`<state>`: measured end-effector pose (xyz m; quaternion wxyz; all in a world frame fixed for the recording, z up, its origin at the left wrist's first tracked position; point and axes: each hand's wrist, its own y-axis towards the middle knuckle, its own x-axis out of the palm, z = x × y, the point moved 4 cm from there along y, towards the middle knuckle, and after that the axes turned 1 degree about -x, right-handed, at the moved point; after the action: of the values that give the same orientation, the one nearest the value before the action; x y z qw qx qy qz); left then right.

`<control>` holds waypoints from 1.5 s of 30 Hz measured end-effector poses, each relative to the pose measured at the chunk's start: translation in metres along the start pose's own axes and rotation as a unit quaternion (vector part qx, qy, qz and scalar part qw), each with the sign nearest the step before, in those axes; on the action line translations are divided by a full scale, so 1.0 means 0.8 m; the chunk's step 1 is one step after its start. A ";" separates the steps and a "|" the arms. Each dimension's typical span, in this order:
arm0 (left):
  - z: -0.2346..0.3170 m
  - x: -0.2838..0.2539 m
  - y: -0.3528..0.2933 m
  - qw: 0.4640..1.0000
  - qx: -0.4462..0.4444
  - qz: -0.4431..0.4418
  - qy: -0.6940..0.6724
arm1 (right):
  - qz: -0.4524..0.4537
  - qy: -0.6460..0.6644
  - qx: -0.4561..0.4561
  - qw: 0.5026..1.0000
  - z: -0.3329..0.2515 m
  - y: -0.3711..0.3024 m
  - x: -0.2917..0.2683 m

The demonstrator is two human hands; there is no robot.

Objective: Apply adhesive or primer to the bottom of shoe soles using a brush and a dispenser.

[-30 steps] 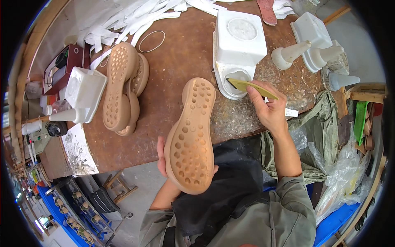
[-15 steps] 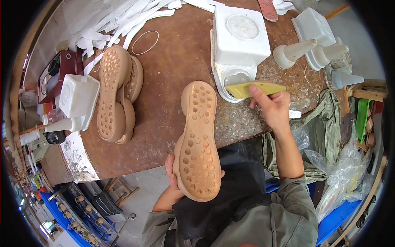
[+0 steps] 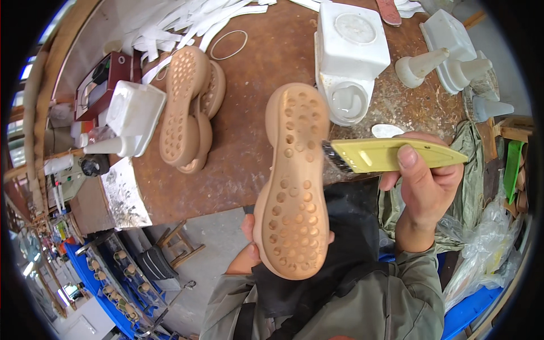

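My left hand grips a tan shoe sole from underneath; its dimpled face is turned up and its toe end points away from me. Fingers show at both of its lower edges, the rest hidden beneath. In my right hand is a flat yellow-green brush with dark bristles. The thumb presses its upper face, and the bristles are at the sole's right edge, near the narrow middle; whether they touch cannot be told. Beyond the brush stands a white glue dispenser with whitish liquid in its round cup.
More tan soles are stacked on the brown worktable. White strips heap at the far edge. A second white dispenser stands left, white cone-shaped nozzles right. Plastic bags hang at the right.
My right hand has drawn the brush from the dispenser's cup toward me, to the sole's edge. The bristles have come into sight. The view has shifted a little, and my left hand keeps the sole.
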<state>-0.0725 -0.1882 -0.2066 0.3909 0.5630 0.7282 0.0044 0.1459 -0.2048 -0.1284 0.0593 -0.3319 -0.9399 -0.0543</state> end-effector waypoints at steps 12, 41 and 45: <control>-0.013 -0.047 -0.015 0.748 0.181 0.163 0.617 | -0.051 0.028 -0.126 0.990 -0.033 -0.040 0.039; -0.027 -0.104 -0.009 0.406 0.337 0.077 0.846 | -0.092 -0.135 -0.201 0.966 -0.081 -0.106 0.032; -0.026 -0.110 -0.023 0.398 0.337 0.047 0.852 | -0.071 -0.136 -0.173 0.973 -0.080 -0.116 0.035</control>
<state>-0.0940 -0.2583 -0.1511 -0.6544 0.3862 0.5982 0.2546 0.0701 -0.2683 -0.0669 -0.1312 -0.2741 -0.9366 -0.1743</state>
